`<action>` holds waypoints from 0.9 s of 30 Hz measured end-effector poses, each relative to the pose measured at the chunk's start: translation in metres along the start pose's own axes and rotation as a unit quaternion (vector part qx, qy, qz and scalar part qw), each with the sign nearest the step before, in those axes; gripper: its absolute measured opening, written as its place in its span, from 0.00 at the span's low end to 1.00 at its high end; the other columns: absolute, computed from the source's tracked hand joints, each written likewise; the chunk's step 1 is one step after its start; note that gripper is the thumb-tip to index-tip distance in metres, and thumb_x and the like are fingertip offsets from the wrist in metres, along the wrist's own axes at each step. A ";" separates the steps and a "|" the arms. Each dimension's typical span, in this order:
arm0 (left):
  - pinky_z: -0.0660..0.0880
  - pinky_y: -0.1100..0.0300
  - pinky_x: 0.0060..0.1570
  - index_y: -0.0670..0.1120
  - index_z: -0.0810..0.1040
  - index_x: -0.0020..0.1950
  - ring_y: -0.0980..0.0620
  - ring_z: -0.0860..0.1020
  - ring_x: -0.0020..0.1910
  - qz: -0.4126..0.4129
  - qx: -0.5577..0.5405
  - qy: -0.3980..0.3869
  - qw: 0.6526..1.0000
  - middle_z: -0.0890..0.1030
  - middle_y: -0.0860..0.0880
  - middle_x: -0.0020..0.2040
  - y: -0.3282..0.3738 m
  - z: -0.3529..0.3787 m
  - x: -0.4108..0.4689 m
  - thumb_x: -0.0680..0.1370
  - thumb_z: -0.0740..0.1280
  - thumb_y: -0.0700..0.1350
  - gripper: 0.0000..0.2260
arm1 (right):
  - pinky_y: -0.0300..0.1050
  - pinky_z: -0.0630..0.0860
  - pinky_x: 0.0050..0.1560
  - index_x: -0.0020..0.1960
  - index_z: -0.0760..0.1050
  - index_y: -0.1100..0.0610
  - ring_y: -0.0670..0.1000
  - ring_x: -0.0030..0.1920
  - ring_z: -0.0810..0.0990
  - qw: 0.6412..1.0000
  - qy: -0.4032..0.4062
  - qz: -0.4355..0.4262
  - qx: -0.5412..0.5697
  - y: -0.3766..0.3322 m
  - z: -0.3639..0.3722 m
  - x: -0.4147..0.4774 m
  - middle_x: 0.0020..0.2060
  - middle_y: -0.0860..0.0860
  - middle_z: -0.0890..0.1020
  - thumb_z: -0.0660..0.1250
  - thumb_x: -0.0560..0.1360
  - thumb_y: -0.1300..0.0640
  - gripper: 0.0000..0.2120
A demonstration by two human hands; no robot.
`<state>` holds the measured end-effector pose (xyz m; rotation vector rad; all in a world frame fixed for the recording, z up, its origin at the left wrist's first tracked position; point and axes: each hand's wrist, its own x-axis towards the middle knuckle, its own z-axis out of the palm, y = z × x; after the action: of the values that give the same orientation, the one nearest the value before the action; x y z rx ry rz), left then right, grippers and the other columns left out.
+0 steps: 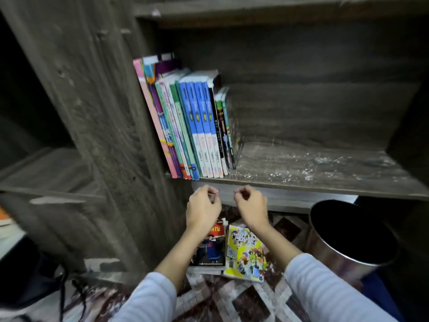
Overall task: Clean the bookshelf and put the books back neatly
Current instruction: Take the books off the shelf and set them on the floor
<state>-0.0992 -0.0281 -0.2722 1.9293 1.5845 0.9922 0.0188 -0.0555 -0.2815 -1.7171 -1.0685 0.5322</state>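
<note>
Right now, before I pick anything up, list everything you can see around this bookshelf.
dark wooden bookshelf: one, grey-brown, fills the view
upright paperback books: one row, pink, purple, teal, blue, green, shelf's left end
dusty specks: many, white, shelf board right of the books
round metal bin: one, silver, black inside, floor at right
yellow comic book: one, floor below shelf
red-and-black comic book: one, left of the yellow one
patterned rug: one, brown and white, under the comics
hands: left hand, right hand, fingers curled, before the shelf edge; contents unclear
</note>
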 end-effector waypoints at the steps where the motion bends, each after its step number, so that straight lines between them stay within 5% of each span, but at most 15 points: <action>1: 0.68 0.64 0.43 0.49 0.78 0.48 0.53 0.78 0.47 0.011 -0.003 0.006 1.000 0.80 0.51 0.49 0.007 -0.005 0.000 0.76 0.64 0.43 0.04 | 0.41 0.71 0.46 0.48 0.81 0.60 0.54 0.47 0.80 1.000 0.003 -0.016 -0.003 -0.006 -0.005 0.000 0.44 0.56 0.84 0.64 0.74 0.62 0.07; 7: 0.68 0.63 0.44 0.48 0.77 0.50 0.53 0.76 0.50 0.116 0.014 0.074 0.990 0.79 0.52 0.51 0.055 -0.036 0.020 0.77 0.63 0.44 0.05 | 0.39 0.71 0.51 0.58 0.76 0.60 0.52 0.48 0.79 0.992 0.032 -0.123 -0.022 -0.046 -0.028 0.023 0.48 0.55 0.82 0.62 0.76 0.64 0.12; 11: 0.69 0.56 0.61 0.47 0.75 0.59 0.51 0.70 0.64 0.200 0.059 0.133 0.969 0.73 0.50 0.62 0.073 -0.050 0.047 0.75 0.65 0.43 0.12 | 0.45 0.71 0.57 0.64 0.71 0.56 0.53 0.54 0.77 0.978 0.034 -0.197 -0.057 -0.077 -0.034 0.054 0.55 0.55 0.79 0.61 0.75 0.62 0.17; 14: 0.54 0.51 0.72 0.49 0.66 0.71 0.47 0.55 0.75 0.221 0.130 0.156 0.954 0.59 0.48 0.75 0.081 -0.058 0.071 0.74 0.66 0.45 0.25 | 0.46 0.67 0.63 0.69 0.67 0.56 0.55 0.63 0.73 0.967 0.005 -0.231 -0.105 -0.099 -0.034 0.078 0.65 0.55 0.74 0.61 0.76 0.61 0.21; 17: 0.41 0.51 0.71 0.53 0.50 0.77 0.49 0.40 0.76 0.226 0.191 0.134 0.946 0.43 0.51 0.78 0.089 -0.065 0.093 0.76 0.66 0.47 0.35 | 0.53 0.66 0.67 0.73 0.62 0.54 0.59 0.67 0.69 0.959 -0.017 -0.239 -0.153 -0.122 -0.035 0.098 0.70 0.55 0.66 0.59 0.78 0.58 0.24; 22: 0.37 0.50 0.71 0.53 0.40 0.77 0.47 0.37 0.76 0.222 0.255 0.136 0.931 0.38 0.50 0.77 0.096 -0.065 0.119 0.77 0.65 0.50 0.39 | 0.53 0.62 0.68 0.75 0.58 0.49 0.63 0.71 0.63 0.946 -0.056 -0.215 -0.235 -0.144 -0.031 0.134 0.75 0.58 0.56 0.58 0.80 0.56 0.24; 27: 0.35 0.49 0.71 0.52 0.38 0.76 0.46 0.36 0.76 0.233 0.265 0.164 0.921 0.37 0.49 0.77 0.093 -0.058 0.124 0.78 0.63 0.50 0.37 | 0.50 0.66 0.64 0.72 0.63 0.50 0.60 0.68 0.68 0.939 -0.081 -0.236 -0.235 -0.151 -0.029 0.152 0.69 0.59 0.69 0.61 0.79 0.55 0.22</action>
<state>-0.0732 0.0641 -0.1371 2.7255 1.7427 1.2114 0.0569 0.0743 -0.1127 -1.7435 -1.7746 0.1098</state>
